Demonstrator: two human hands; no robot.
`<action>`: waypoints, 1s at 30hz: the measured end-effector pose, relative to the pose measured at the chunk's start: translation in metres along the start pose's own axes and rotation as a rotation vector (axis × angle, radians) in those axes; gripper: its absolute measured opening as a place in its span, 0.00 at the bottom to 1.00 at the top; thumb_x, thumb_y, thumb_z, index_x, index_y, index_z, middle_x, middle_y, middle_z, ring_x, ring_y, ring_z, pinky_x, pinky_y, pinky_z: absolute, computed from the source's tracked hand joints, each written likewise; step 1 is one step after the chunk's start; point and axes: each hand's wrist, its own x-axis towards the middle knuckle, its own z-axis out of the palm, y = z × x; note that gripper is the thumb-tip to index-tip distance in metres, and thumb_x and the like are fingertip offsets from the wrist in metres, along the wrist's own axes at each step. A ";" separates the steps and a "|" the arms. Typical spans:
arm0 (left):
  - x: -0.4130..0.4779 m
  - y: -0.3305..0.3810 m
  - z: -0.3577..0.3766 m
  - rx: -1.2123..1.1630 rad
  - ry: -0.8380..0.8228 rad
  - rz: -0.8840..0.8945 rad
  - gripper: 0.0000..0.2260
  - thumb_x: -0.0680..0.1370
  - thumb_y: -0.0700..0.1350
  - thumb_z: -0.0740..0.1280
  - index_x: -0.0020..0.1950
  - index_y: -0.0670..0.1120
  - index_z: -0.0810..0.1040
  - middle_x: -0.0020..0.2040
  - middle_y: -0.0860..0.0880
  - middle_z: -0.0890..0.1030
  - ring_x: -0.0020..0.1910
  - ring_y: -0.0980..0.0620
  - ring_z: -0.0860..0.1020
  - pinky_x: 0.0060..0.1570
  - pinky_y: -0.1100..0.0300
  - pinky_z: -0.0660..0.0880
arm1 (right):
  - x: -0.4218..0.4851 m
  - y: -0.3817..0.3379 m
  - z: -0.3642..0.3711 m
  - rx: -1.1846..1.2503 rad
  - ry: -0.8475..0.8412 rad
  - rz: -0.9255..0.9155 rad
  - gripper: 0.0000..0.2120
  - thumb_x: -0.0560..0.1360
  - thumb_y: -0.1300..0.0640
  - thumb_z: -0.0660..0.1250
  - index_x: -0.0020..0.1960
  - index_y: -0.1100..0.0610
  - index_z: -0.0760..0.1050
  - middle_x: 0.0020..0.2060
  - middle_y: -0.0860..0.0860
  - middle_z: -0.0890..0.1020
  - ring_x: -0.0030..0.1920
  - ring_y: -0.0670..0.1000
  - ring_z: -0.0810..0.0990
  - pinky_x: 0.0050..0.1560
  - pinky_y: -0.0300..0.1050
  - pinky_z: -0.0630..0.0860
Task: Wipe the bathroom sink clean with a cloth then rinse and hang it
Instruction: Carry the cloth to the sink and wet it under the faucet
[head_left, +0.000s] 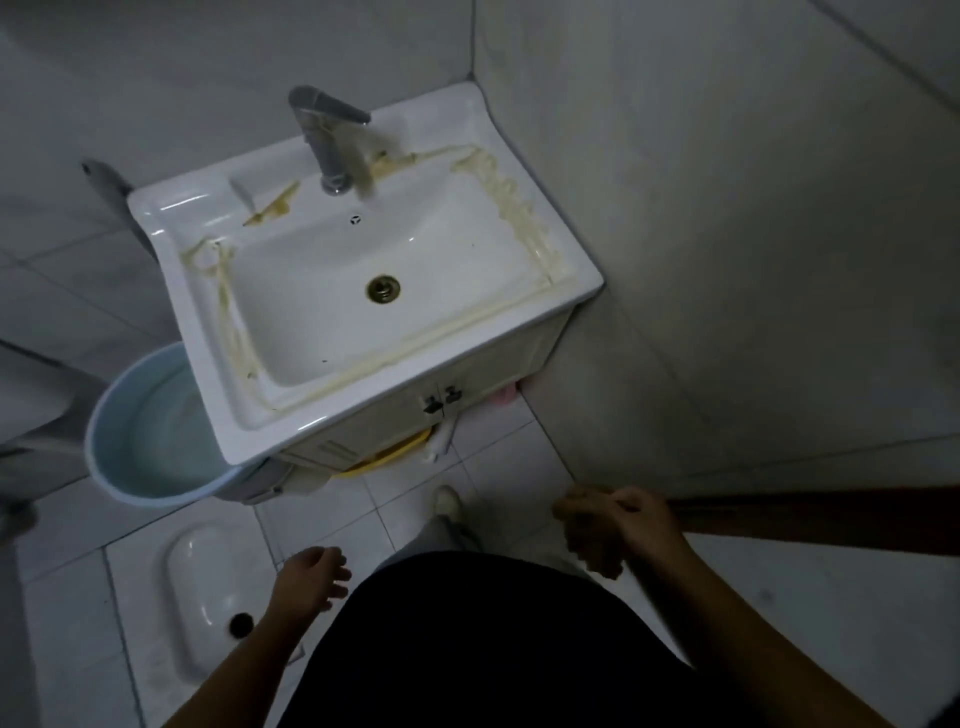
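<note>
Left hand (311, 577) and right hand (618, 530) hang empty, fingers (336, 571) loosely curled; stained sink (171, 208) lies straight ahead, cloth unseen.

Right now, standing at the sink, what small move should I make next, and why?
Probably pick up a cloth first: no cloth is in view, your left hand hangs empty, your right hand is too blurred to judge, and yellowish residue lines the sink rim.

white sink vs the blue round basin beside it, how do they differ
The white rectangular ceramic sink has yellowish streaks round its rim; the pale blue round plastic basin shows none. The sink tops a pale cabinet; the basin stands lower, partly under its corner. Both open upward.
</note>
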 end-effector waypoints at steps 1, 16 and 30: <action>0.006 0.016 0.002 0.027 -0.019 0.027 0.12 0.83 0.41 0.62 0.49 0.34 0.80 0.44 0.36 0.83 0.36 0.42 0.79 0.38 0.56 0.71 | 0.002 -0.006 -0.002 0.020 -0.020 0.009 0.09 0.72 0.55 0.76 0.43 0.61 0.85 0.37 0.68 0.83 0.34 0.66 0.82 0.34 0.56 0.80; 0.027 0.122 -0.014 -0.073 0.048 0.166 0.10 0.82 0.45 0.62 0.49 0.44 0.82 0.46 0.46 0.86 0.41 0.47 0.85 0.43 0.54 0.76 | 0.064 -0.228 0.042 -0.550 -0.486 -0.271 0.07 0.77 0.58 0.68 0.43 0.56 0.84 0.39 0.49 0.83 0.41 0.45 0.81 0.41 0.35 0.73; -0.002 0.179 -0.039 -0.269 0.357 0.218 0.10 0.82 0.46 0.62 0.47 0.47 0.82 0.44 0.49 0.86 0.40 0.53 0.84 0.45 0.55 0.79 | 0.057 -0.436 0.135 -0.364 -0.777 -0.677 0.03 0.77 0.56 0.68 0.46 0.55 0.80 0.33 0.44 0.80 0.34 0.41 0.76 0.38 0.39 0.71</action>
